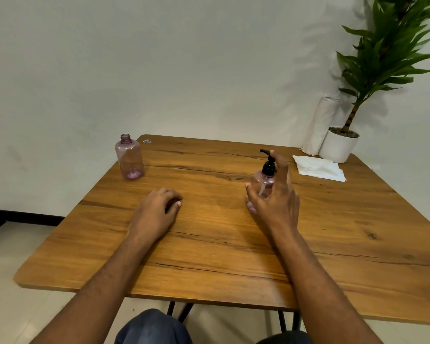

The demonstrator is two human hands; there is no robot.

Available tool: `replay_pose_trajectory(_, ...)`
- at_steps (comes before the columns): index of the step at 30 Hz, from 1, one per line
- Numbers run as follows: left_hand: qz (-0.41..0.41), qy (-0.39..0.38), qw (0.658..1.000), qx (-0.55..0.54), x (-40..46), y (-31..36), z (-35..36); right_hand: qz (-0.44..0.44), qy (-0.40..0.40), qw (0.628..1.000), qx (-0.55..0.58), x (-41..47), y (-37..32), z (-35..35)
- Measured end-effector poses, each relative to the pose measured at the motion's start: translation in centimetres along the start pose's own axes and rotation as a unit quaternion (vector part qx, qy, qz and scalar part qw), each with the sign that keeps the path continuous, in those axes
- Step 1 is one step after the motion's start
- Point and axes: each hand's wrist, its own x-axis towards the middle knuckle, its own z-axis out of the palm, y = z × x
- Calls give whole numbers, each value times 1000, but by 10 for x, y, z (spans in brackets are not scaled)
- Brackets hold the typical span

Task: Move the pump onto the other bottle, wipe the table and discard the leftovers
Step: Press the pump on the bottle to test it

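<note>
The middle of the table (209, 244) lies bare from the near edge to the far edge, so a hand could cross it freely; the left hand (157, 212) rests flat on the wood left of centre, with open wood between it and the uncapped bottle (129, 157) standing at the far left corner; the right hand (274, 197) is spread in front of the pump bottle (263, 182), blocking the way to it from the near side; behind that, a white tissue (319, 167) lies flat; the far right corner is crowded by a potted plant (339, 145) with a paper roll (319, 125) leaning beside it; its leaves overhang that corner.
</note>
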Motion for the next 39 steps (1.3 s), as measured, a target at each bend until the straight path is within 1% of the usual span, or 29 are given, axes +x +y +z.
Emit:
replay_pose_trajectory(12, -4, 0, 1000, -1, -1, 2, -1, 7, -8, 1000, -6, -3, 3, -3)
replay_pose_trajectory(15, 2, 1, 1000, -2, -1, 4, -1, 33, -10, 999, -2, -6, 3, 0)
replay_pose_trajectory(20, -5, -25, 1000, -3, 0, 9, -6, 94, 0, 994, 64, -8, 6, -2)
replay_pose_trajectory(21, -1, -10, 1000, -25, -1, 13, -8, 103, -4, 992, 78, -9, 6, -3)
replay_pose_trajectory(22, 13, 29, 997, -71, -1, 20, -9, 114, -8, 989, 93, -8, 5, -6)
replay_pose_trajectory(23, 31, 76, 988, -128, -1, 28, -10, 122, -16, 987, 104, -9, 5, -9)
replay_pose_trajectory(24, 46, 107, 976, -185, 0, 37, -9, 131, -24, 985, 107, -9, 5, -11)
replay_pose_trajectory(25, 54, 103, 966, -230, 2, 51, -8, 142, -28, 983, 110, -8, 6, -15)
replay_pose_trajectory(26, 51, 70, 960, -267, 3, 67, -5, 157, -35, 980, 121, -9, 8, -18)
replay_pose_trajectory(28, 19, -43, 939, -340, 3, 109, 5, 184, -57, 968, 159, -12, 11, -26)
replay_pose_trajectory(30, -22, -140, 900, -413, 4, 145, 19, 198, -82, 957, 193, -17, 12, -30)
replay_pose_trajectory(31, -39, -159, 885, -436, 5, 157, 28, 207, -88, 951, 214, -19, 12, -32)
replay_pose_trajectory(32, -50, -160, 879, -446, 6, 167, 35, 220, -85, 944, 231, -21, 13, -34)
replay_pose_trajectory(33, -66, -152, 878, -450, 7, 175, 38, 230, -74, 939, 243, -21, 16, -35)
replay_pose_trajectory(35, -96, -144, 863, -476, 9, 188, 44, 241, -49, 936, 251, -21, 21, -39)
replay_pose_trajectory(37, -100, -164, 847, -496, 10, 204, 47, 244, -30, 939, 240, -21, 26, -47)
replay_pose_trajectory(39, -86, -186, 833, -513, 12, 219, 54, 241, -14, 943, 227, -21, 33, -58)
